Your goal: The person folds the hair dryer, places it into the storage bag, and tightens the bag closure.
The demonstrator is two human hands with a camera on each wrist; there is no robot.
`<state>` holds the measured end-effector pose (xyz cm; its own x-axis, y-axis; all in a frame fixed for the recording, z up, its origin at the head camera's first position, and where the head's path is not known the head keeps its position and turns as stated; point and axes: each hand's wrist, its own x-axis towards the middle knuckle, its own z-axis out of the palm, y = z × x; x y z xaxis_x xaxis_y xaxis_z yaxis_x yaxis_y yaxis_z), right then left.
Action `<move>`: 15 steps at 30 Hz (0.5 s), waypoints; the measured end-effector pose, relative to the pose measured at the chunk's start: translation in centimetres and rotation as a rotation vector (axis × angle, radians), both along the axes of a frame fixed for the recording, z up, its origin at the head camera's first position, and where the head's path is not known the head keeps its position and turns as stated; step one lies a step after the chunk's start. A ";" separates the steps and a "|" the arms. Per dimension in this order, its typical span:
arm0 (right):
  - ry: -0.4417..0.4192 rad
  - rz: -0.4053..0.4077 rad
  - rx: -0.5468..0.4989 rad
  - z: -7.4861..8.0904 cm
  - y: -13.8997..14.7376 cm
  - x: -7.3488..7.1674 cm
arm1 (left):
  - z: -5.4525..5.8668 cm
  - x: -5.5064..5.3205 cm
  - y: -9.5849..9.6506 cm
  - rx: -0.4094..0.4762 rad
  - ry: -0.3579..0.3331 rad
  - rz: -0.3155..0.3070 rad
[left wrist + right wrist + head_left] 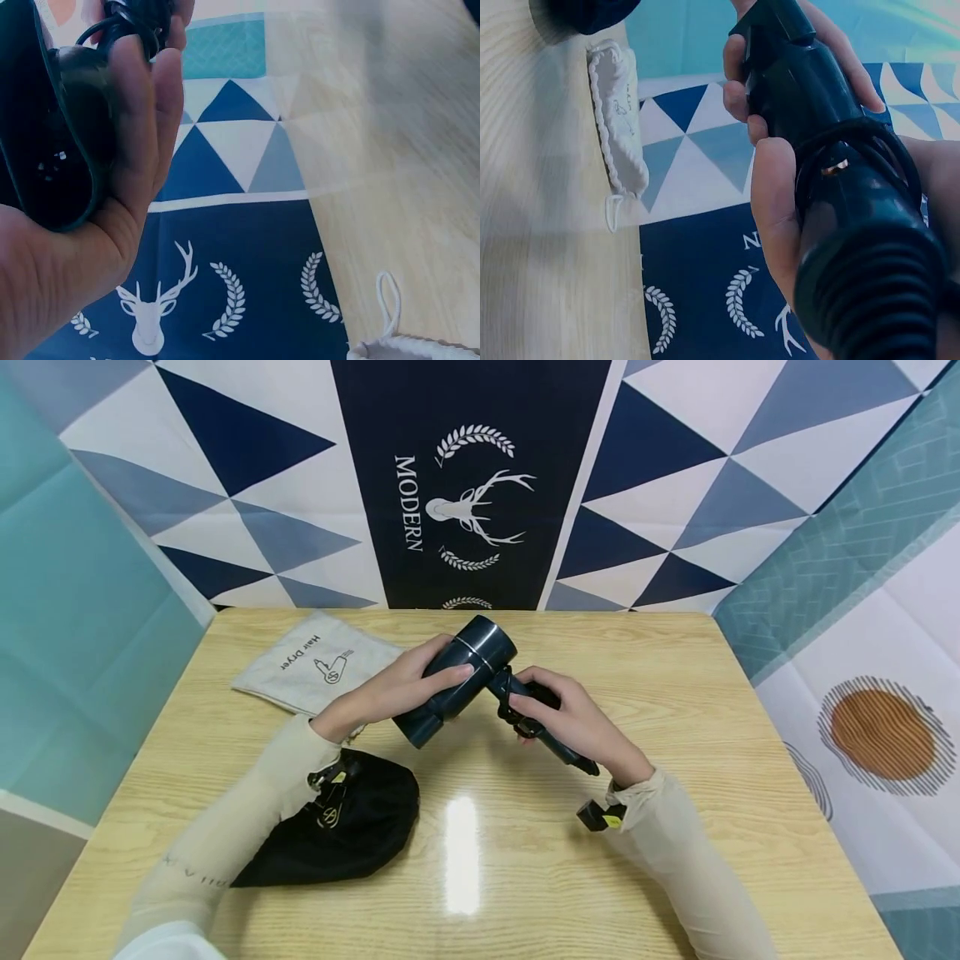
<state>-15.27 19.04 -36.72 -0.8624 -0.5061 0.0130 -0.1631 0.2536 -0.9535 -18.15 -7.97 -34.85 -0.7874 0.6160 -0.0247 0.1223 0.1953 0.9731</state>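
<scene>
A dark blue hair dryer [480, 647] is held over the middle of the table between both hands. My left hand [397, 687] grips its barrel, thumb across the top. Around the handle [862, 202] curl the fingers of my right hand [570, 714]. A black cord [870, 129] is wrapped around the handle, beside the right fingers. In the left wrist view the barrel [56, 150] lies against the left palm.
A light grey drawstring pouch [300, 647] printed "Hair Dryer" lies at the back left of the wooden table [637, 652]. Nearer, partly under the left forearm, is a black pouch [367, 835]. A patterned backdrop [277, 452] stands behind the table.
</scene>
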 end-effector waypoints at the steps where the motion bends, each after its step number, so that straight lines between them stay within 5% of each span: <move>1: 0.002 0.005 0.005 0.0 -0.1 0.1 | -0.1 0.1 0.0 0.009 -0.006 0.003; 9: 0.055 0.006 0.074 0.0 -0.5 0.5 | -0.8 1.2 -0.1 0.004 -0.010 0.018; 15: 0.084 -0.035 0.101 0.0 -0.8 0.8 | -0.8 2.1 0.0 0.001 0.041 0.096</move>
<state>-14.44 18.27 -36.68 -0.8775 -0.4782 0.0367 -0.2311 0.3544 -0.9061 -16.10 -7.95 -35.64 -0.8433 0.5373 0.0094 0.1427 0.2071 0.9679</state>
